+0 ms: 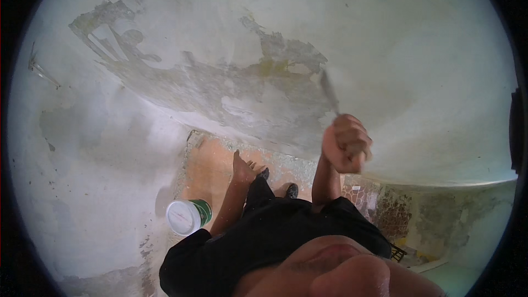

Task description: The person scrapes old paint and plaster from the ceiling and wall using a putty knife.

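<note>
My right hand (348, 144) is closed around the handle of a scraper (328, 88), most likely a putty knife, its blade blurred and seen nearly edge-on. The blade tip lies close to the edge of a grey bare patch (288, 51) where paint has come off the wall; whether it touches the wall I cannot tell. Around this patch the wall (412, 49) carries pale, whitish paint. Low on the left, my left hand (245, 169) hangs with nothing in it, thumb and fingers apart.
A white-lidded plastic bucket (181, 216) with a green label stands by the left wall (103, 198). Paint flakes litter the orange floor (206, 167) along the wall's foot. A small fixture (43, 72) sticks out of the left wall. Patterned tiles (363, 198) show at the right.
</note>
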A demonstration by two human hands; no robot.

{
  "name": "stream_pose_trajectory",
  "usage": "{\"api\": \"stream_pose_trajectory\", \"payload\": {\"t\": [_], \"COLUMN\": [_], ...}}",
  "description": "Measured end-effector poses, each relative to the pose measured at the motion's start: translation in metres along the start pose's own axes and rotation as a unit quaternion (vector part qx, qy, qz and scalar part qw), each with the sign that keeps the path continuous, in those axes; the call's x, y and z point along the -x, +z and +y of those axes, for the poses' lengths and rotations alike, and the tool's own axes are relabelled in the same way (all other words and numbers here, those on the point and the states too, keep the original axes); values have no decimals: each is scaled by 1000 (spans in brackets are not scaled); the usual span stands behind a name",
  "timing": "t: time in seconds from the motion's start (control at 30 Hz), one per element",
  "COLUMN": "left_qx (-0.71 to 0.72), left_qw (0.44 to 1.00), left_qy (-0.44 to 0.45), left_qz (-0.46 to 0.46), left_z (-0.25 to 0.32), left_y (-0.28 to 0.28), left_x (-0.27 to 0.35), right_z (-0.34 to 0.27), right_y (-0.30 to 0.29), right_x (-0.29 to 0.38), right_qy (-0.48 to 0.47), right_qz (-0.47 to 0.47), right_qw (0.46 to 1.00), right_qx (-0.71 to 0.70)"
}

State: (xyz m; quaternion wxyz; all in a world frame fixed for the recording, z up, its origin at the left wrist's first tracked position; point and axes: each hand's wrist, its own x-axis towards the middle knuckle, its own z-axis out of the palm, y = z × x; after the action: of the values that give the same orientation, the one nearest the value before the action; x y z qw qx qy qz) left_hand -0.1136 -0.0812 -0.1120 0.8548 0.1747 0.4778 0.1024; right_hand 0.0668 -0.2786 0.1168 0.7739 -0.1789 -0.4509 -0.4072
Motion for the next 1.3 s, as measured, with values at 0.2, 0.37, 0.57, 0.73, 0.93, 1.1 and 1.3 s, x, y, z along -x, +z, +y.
{"api": "stream_pose_trajectory", "payload": {"t": [0.2, 0.37, 0.57, 0.73, 0.93, 1.1, 1.3], "left_qx": [-3, 20, -56, -166, -188, -145, -110], "left_qw": [999, 1000, 998, 972, 878, 877, 911], "left_qy": [29, 20, 29, 89, 173, 83, 52], "left_qz": [-24, -1, 7, -143, -404, -451, -395], "left_z": [-1, 1, -5, 0, 10, 11, 0], "left_y": [-2, -2, 16, 61, 167, 220, 235], "left_x": [-8, -2, 16, 49, 92, 108, 99], "right_z": [9, -1, 23, 16, 3, -8, -60], "right_y": [9, 3, 7, 12, 17, 12, 11], "right_x": [-1, 2, 13, 31, 67, 96, 68], "right_qy": [114, -7, 84, 86, 92, 75, 257], "right_qz": [-12, 4, 49, 0, 40, -6, 9], "right_qw": [993, 999, 990, 995, 992, 953, 873], "right_qx": [31, -32, 104, -50, 79, 292, 415]}}
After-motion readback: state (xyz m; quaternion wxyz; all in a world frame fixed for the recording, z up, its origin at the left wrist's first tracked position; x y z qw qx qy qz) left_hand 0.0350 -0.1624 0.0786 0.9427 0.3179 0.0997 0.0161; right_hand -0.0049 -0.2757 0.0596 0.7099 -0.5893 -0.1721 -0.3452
